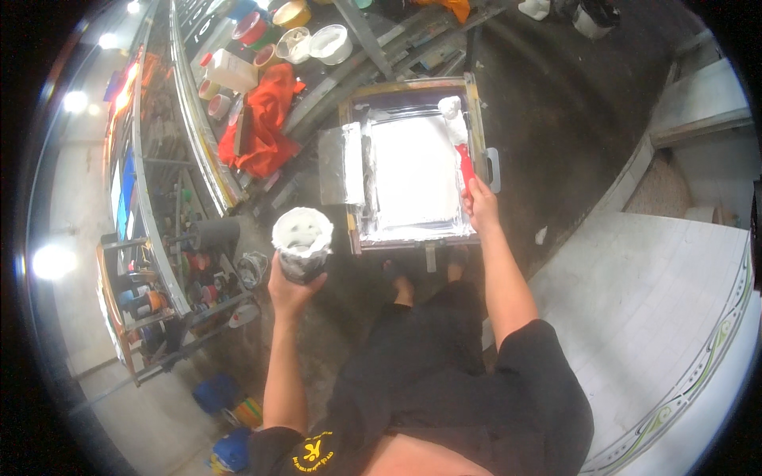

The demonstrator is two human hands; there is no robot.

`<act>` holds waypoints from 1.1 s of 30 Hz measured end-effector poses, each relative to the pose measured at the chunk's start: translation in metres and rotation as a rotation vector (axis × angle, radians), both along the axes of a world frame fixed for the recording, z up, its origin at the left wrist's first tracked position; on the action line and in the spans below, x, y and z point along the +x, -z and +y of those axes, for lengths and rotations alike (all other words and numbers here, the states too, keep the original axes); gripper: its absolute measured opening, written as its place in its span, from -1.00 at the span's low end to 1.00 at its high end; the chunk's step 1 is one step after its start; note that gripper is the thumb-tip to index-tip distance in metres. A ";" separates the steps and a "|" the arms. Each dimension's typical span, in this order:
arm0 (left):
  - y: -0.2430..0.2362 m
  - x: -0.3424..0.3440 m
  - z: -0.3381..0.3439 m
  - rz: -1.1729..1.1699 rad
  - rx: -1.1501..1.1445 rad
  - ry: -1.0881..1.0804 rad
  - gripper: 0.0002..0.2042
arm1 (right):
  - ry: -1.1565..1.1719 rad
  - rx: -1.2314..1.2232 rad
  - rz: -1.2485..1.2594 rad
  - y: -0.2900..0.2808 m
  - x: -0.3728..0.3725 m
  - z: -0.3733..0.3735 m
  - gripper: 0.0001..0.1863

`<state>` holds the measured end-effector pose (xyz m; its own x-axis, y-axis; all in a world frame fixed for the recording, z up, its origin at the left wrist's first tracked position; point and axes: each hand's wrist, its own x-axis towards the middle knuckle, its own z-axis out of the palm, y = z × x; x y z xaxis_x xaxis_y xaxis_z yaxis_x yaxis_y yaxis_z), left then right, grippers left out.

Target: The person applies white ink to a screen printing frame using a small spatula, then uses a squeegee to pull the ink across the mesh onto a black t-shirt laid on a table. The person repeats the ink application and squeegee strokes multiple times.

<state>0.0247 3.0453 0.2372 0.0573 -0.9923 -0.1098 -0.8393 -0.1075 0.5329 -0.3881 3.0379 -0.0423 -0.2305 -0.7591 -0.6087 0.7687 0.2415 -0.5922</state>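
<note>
Left hand point(292, 287) grips tub point(302, 243) of white paste.

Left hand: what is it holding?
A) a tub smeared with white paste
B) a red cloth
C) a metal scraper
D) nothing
A: the left hand grips a tub coated in white paste, held up beside the screen frame.

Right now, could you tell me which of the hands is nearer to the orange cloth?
Left. The left hand holds a white-smeared tub below the orange cloth; the right hand grips a red-handled spatula across the screen frame.
</note>
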 end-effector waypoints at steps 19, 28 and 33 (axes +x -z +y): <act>0.081 -0.056 -0.111 0.189 -0.347 0.451 0.06 | -0.709 -0.479 1.757 -0.350 -0.017 0.067 -0.60; 0.032 0.032 -0.077 0.232 -0.528 0.645 0.05 | -1.169 -0.655 2.287 -0.456 0.071 0.013 -0.66; 0.016 0.109 -0.066 0.026 -0.666 0.490 0.09 | -1.370 -0.055 1.132 -0.450 0.135 0.028 -0.74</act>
<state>0.1340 2.9793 0.2208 -0.3933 -0.7617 0.5149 -0.6953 0.6129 0.3755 -0.2528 3.0655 0.4077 0.2755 -0.7616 -0.5866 -0.6969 0.2621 -0.6676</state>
